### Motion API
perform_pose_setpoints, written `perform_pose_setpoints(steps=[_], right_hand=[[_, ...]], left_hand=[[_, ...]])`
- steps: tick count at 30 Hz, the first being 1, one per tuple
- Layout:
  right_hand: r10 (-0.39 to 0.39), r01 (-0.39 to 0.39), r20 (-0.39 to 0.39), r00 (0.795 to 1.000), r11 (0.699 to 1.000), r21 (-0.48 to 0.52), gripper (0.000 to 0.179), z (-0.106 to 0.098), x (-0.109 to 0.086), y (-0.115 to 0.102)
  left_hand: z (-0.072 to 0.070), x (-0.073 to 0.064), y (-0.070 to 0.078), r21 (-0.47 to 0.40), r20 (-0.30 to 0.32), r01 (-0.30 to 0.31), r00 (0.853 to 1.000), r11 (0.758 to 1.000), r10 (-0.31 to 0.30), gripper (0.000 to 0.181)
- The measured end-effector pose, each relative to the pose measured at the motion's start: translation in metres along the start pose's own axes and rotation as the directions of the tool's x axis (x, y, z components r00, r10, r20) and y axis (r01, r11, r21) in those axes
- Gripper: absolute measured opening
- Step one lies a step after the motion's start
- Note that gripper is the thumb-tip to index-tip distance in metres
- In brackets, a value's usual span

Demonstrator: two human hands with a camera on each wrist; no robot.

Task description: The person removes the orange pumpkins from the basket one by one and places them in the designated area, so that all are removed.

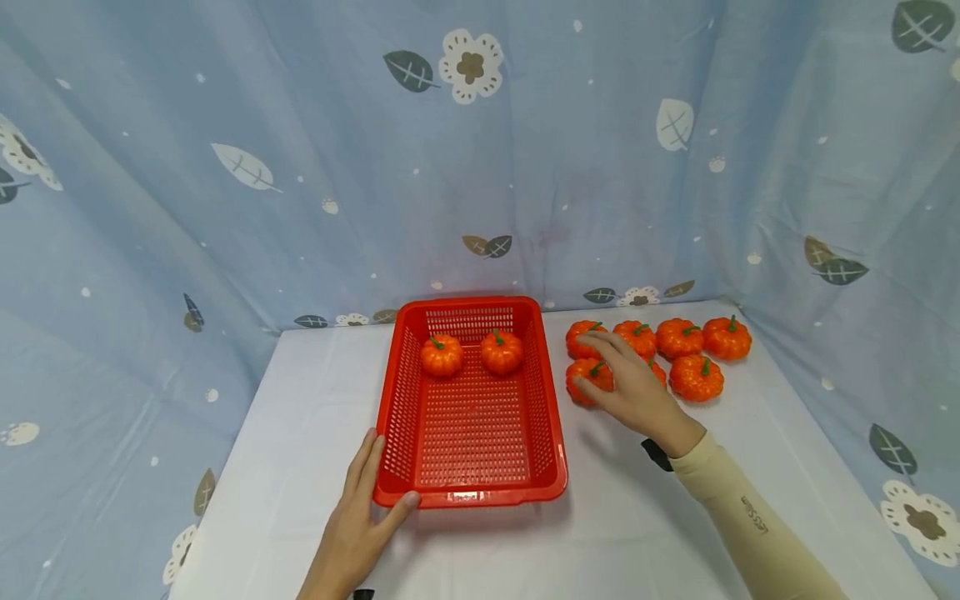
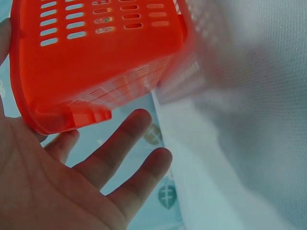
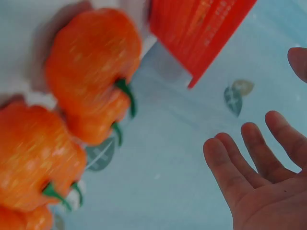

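Observation:
A red slotted plastic basket (image 1: 480, 498) stands upright on the table, with two small orange pumpkins (image 1: 442, 358) in its far half. At its near left corner is my left hand (image 1: 351, 521), the thumb touching the front rim and the straight fingers along the left side. In the left wrist view those fingers (image 2: 106, 160) spread out beside the basket's wall (image 2: 110, 57). My right hand (image 1: 633, 390) hovers over the front left pumpkin (image 1: 582, 372) of a group, fingers spread and slightly bent. Nothing lies in its palm (image 3: 273, 206) in the right wrist view.
Right of the basket, several orange pumpkins (image 1: 679, 337) with green stems sit in two rows, partly hidden by my right hand. Beneath everything is a white tablecloth (image 1: 307, 400). Blue curtains (image 1: 360, 208) with leaf and flower prints hang behind and on both sides.

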State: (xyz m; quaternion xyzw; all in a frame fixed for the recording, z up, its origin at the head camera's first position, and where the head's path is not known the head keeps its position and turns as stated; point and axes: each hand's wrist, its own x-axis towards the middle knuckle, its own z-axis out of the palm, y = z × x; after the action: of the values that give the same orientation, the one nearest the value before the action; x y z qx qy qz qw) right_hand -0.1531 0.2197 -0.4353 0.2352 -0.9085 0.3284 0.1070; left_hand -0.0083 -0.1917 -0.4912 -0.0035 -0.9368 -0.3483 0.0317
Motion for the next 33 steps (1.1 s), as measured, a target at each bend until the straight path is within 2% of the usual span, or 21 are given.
perform_pose_setpoints(steps=[9, 19, 33], right_hand=[[-0.035, 0.031, 0.1, 0.994, 0.999, 0.043, 0.065, 0.021, 0.023, -0.021], [-0.102, 0.09, 0.152, 0.983, 0.992, 0.087, 0.063, 0.042, 0.054, -0.028], [-0.035, 0.01, 0.287, 0.957, 0.996, 0.087, 0.074, 0.069, 0.089, -0.028]], left_hand=[[-0.002, -0.001, 0.001, 0.007, -0.002, 0.002, 1.0, 1.0, -0.002, 0.094], [-0.002, -0.001, 0.002, 0.006, -0.001, 0.004, 1.0, 1.0, -0.004, 0.094], [-0.002, -0.001, 0.003, 0.001, 0.003, 0.01, 1.0, 1.0, -0.01, 0.094]])
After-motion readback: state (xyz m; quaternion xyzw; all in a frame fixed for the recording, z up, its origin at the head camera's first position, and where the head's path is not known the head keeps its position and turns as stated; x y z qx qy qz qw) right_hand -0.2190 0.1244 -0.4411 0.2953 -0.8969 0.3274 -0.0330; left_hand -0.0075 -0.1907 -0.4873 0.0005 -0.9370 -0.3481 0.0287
